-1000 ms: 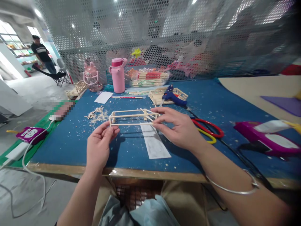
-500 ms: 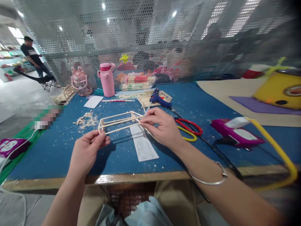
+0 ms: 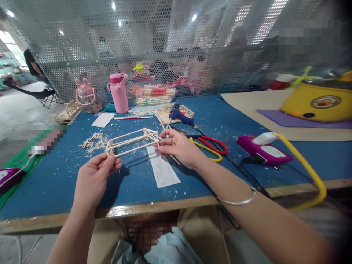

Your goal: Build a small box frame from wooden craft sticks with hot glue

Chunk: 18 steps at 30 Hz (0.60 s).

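A long box-shaped frame of thin wooden sticks (image 3: 132,141) hangs a little above the blue table (image 3: 55,179), tilted up toward the right. My left hand (image 3: 95,178) pinches its near left end with closed fingers. My right hand (image 3: 177,146) grips its right end, fingers closed round the sticks. A silver bangle sits on my right wrist. Below the frame a white paper strip (image 3: 163,170) lies flat on the table.
Red and yellow scissors (image 3: 211,145), a blue glue gun (image 3: 180,114) on another stick frame, a pink bottle (image 3: 118,93), a pink cup (image 3: 85,97), wood scraps (image 3: 93,141), a magenta tool (image 3: 262,152) and a yellow pot (image 3: 316,102) lie around. A perforated metal screen backs the table.
The view has swung to the right. Both hands kept hold of the stick frame, which went from level to tilted with its right end higher.
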Available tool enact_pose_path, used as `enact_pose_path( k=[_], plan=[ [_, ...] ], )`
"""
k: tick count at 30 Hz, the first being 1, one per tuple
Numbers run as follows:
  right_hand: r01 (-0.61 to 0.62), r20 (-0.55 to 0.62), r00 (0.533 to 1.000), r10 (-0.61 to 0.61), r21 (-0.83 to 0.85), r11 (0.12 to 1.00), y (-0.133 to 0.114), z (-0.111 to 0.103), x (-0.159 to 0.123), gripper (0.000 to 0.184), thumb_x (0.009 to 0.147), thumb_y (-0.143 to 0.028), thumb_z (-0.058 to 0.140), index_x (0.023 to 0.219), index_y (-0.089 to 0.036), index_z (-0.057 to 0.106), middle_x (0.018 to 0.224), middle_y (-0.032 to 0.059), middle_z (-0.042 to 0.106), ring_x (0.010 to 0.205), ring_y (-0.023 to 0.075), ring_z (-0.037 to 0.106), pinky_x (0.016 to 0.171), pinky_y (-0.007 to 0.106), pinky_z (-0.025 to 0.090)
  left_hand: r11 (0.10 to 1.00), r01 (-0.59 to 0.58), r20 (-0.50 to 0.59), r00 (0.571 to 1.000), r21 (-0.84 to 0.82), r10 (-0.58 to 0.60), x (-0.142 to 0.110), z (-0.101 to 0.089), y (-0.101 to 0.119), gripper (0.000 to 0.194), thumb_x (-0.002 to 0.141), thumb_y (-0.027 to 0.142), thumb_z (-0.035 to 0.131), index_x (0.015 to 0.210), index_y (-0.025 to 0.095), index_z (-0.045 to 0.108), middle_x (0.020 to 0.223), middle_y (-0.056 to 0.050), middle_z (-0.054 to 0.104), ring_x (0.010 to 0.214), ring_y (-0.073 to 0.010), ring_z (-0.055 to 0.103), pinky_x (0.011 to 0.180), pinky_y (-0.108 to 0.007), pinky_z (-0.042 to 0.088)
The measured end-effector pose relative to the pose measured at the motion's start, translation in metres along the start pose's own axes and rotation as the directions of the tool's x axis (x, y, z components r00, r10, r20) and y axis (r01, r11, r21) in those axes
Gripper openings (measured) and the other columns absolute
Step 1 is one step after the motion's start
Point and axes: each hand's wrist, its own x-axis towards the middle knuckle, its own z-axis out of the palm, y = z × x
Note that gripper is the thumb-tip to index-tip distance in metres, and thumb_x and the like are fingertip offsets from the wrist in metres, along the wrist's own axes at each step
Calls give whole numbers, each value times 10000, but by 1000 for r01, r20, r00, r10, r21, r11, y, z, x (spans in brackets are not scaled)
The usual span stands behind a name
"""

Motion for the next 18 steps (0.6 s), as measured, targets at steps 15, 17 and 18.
enact_pose_path(
  k=[15,17,18],
  plan=[
    [-37,17,999,36,92,995,9,3,4,263,591,-230,773,692,-174,537,631,-25,647,599,85,613,581,207,479,991,-88,-24,996,101,91,-3,-4,-10,362,631,427,743,829,142,640,702,-15,702,697,-169,688,735,-283,557],
    [-32,41,999,29,86,996,10,2,6,276,583,-224,775,712,-183,534,626,-39,634,588,81,600,593,216,477,980,-111,-26,993,163,117,-2,-6,-12,344,657,430,719,835,146,641,705,-23,706,698,-172,685,709,-271,551],
    [-22,60,998,17,81,996,11,1,7,290,575,-217,777,736,-190,537,632,-45,631,595,82,596,603,220,476,973,-119,-17,992,200,125,0,-7,-12,335,670,432,706,836,149,641,708,-29,708,698,-173,683,681,-260,545]
  ],
)
